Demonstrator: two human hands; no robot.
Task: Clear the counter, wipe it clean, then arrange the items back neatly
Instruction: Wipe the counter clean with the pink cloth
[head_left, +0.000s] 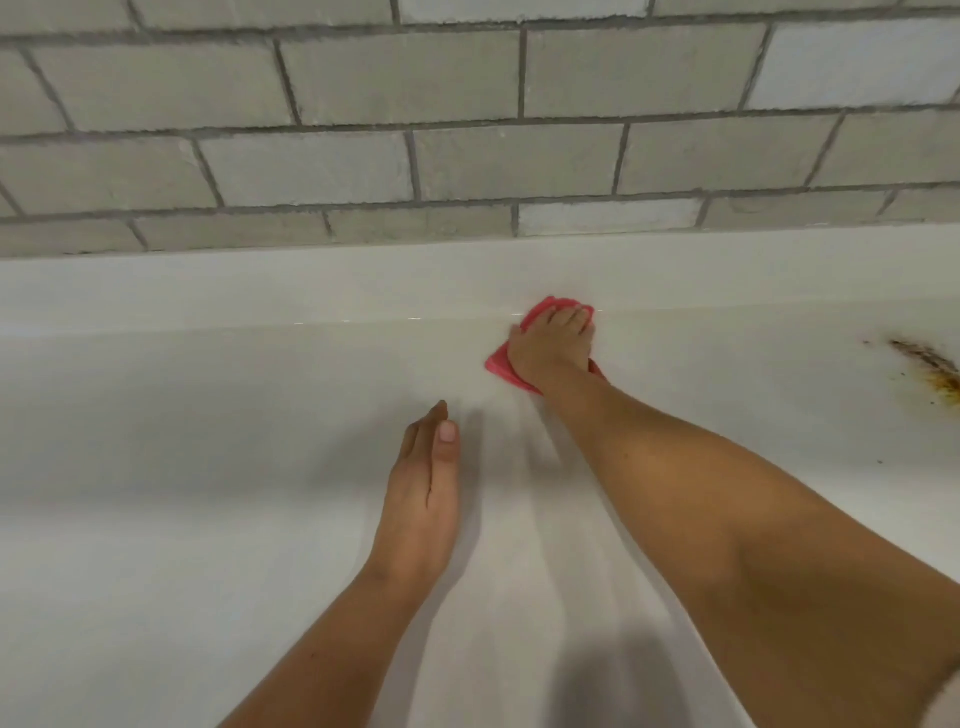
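White counter (208, 415): bare, brown stain (930, 366) at three o'clock. Left hand (423, 499), six o'clock: fingers straight, holding nothing, edge-on to surface. Right hand (553, 345), centre: fingers spread, pressing red cloth (501, 366) flat against rear upstand. Cloth judged light, limp; best bunched under palm.

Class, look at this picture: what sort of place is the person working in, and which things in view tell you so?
Probably a kitchen, though a bathroom is possible. A smooth white counter runs along a wall of grey brick-pattern tiles, the right hand presses a pink cloth at its back edge, and a brown stain marks the far right.
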